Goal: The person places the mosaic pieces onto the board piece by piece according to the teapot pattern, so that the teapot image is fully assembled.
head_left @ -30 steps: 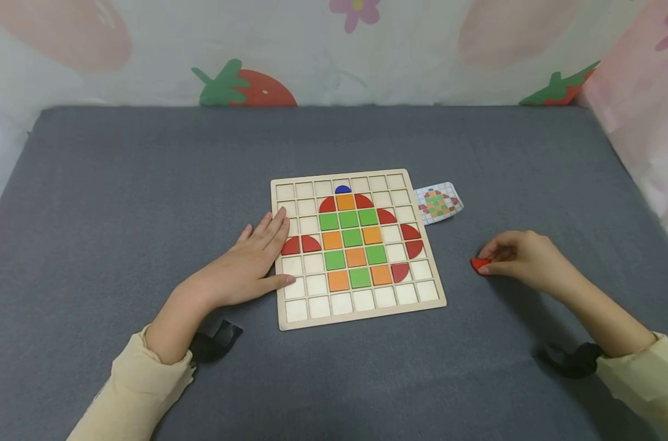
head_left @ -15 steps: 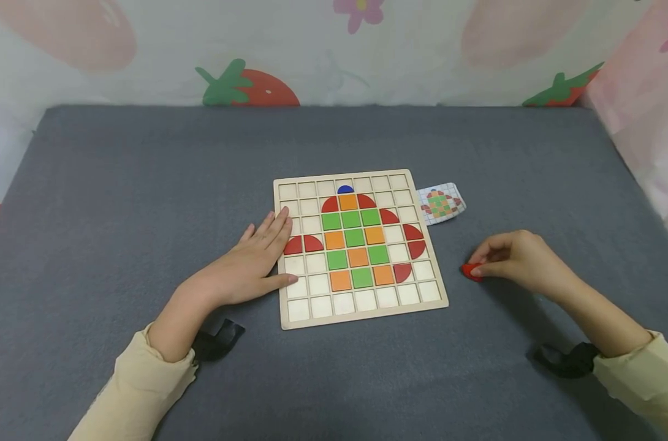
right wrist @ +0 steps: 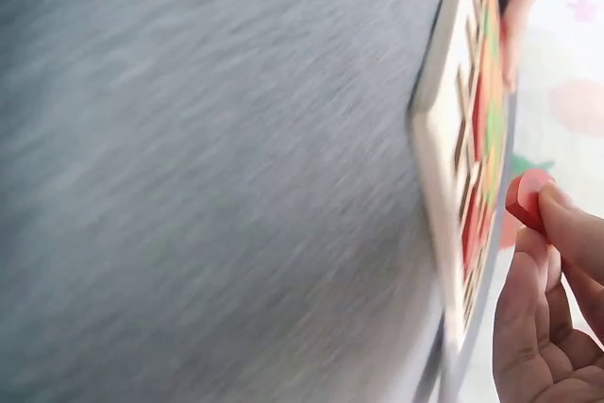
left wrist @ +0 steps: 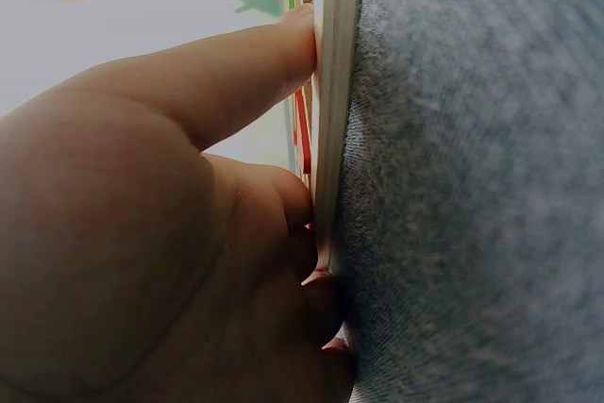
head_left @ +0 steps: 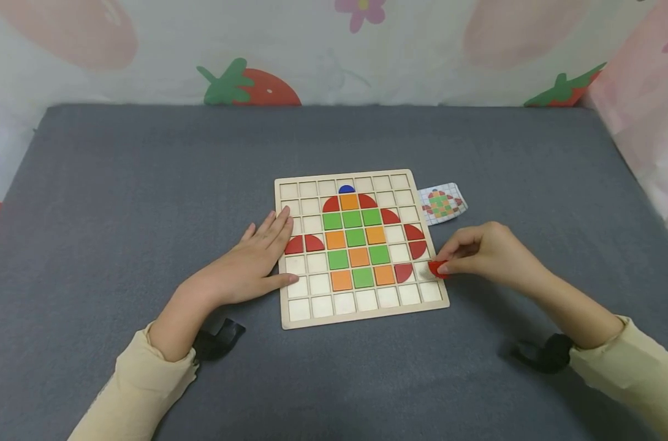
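Observation:
A pale wooden grid board [head_left: 334,319] lies on the cloth, with orange and green squares, red quarter-circles and a blue half-circle [head_left: 346,189] set in its cells. My left hand [head_left: 246,266] rests on its left edge with straight, spread fingers; the left wrist view shows the thumb against the board's side [left wrist: 332,92]. Between thumb and fingertips, my right hand [head_left: 485,254] pinches a red quarter-circle tile [head_left: 437,269] over the board's right edge. In the right wrist view that tile [right wrist: 528,197] appears raised off the board.
A small pattern card [head_left: 443,203] with a coloured grid pokes out from the board's right side. Grey cloth [head_left: 146,159] covers the table, and a curtain printed with strawberries [head_left: 268,89] hangs behind it. Black straps [head_left: 543,355] hang at both wrists.
My right hand has moved left with the red quarter-circle tile, from the cloth beside the board to its right edge. My left hand keeps its place on the board.

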Action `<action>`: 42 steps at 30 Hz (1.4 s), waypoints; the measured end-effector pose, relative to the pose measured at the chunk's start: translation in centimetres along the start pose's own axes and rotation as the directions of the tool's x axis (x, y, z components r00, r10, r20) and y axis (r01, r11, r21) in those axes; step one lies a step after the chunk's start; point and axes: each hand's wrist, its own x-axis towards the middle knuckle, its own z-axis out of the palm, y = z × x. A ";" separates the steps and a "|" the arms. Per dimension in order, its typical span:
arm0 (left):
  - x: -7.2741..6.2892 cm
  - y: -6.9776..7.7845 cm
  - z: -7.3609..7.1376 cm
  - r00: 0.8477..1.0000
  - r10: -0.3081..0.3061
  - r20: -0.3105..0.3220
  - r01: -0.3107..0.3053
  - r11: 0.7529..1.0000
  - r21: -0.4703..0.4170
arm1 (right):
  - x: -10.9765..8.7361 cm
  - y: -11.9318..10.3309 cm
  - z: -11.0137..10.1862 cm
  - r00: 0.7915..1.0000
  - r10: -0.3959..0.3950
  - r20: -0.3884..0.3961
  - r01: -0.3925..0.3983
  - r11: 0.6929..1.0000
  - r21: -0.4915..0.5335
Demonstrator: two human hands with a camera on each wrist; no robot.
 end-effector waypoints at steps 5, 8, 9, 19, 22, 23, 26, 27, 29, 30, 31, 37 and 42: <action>0.0 0.0 0.0 1.000 0.003 -0.004 -0.003 1.000 -0.006 | 1.0 -1.4 0.8 0.999 -0.025 0.023 0.024 0.999 0.031; 0.0 0.0 0.0 1.000 0.005 -0.007 -0.005 1.000 -0.003 | 1.7 -2.2 1.3 0.999 -0.019 0.037 0.017 0.999 0.051; 0.0 0.0 0.1 1.000 0.005 -0.007 -0.005 1.000 -0.001 | 2.0 -2.5 1.6 0.999 -0.025 0.044 0.022 0.998 0.059; 0.0 0.2 0.0 1.000 -0.008 -0.003 0.008 1.000 -0.007 | 4.7 -5.1 4.0 0.985 -0.140 0.100 0.131 0.988 0.087; 0.0 0.3 0.0 1.000 -0.008 -0.002 0.008 1.000 -0.008 | 5.3 -5.5 4.7 0.984 -0.134 0.116 0.122 0.987 0.107; 0.0 0.3 0.0 1.000 -0.010 -0.001 0.010 1.000 -0.008 | 5.5 -5.7 4.9 0.984 -0.128 0.121 0.114 0.987 0.114; 0.0 0.2 0.0 1.000 -0.018 -0.002 0.018 1.000 -0.005 | 6.2 -6.2 5.6 0.985 -0.121 0.126 0.106 0.987 0.117; 0.0 0.2 0.0 1.000 -0.021 -0.003 0.021 1.000 -0.004 | 6.4 -6.4 5.9 0.985 -0.121 0.127 0.106 0.987 0.117; 0.0 0.1 0.1 1.000 -0.030 -0.003 0.030 1.000 0.001 | 6.9 -6.8 6.4 0.984 -0.118 0.132 0.102 0.988 0.119; 0.1 0.1 0.1 0.999 -0.032 -0.003 0.032 0.999 0.000 | 7.2 -7.0 6.7 0.983 -0.120 0.137 0.104 0.988 0.113; 0.1 0.0 0.1 0.999 -0.033 -0.002 0.033 0.999 0.000 | 7.5 -7.2 6.9 0.981 -0.130 0.143 0.115 0.987 0.110; 0.2 -0.1 0.2 1.000 -0.023 0.004 0.023 1.000 -0.009 | 8.8 -7.7 7.9 0.971 -0.175 0.166 0.163 0.983 0.081; 0.0 0.0 0.0 1.000 -0.021 0.002 0.021 1.000 -0.010 | 9.6 -8.4 8.5 0.970 -0.171 0.173 0.167 0.985 0.041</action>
